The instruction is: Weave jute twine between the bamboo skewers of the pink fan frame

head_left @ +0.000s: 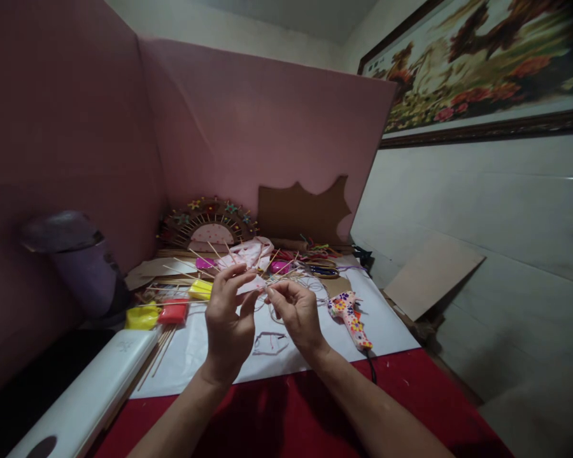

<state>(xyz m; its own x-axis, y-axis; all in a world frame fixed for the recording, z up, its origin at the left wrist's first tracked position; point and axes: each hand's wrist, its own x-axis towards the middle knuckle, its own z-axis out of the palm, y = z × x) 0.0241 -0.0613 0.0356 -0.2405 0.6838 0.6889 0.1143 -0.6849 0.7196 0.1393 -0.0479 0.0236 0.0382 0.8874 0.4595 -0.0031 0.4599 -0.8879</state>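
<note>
My left hand [230, 318] is closed around a fan-shaped piece made of thin wooden sticks [186, 263] that spread out from a pale centre [248, 285]. Its fingers hide most of that centre. To the right, my right hand [296, 315] pinches thumb against fingers at the edge of the pale part; whatever lies between the fingertips is too small to make out. Below the hands, a small clear angular outline [270, 343] lies on the white sheet [195, 362]. A flower-patterned glue gun [351, 318] rests right of my right hand.
Yellow [142, 316] and red packets [173, 312] lie at left, beside a long white case [90, 394] and a purple tumbler [83, 264]. Behind are scissors [323, 270], a decorated cardboard half-round [210, 216] and jagged brown cardboard [300, 213]. Pink panels [258, 127] enclose the back.
</note>
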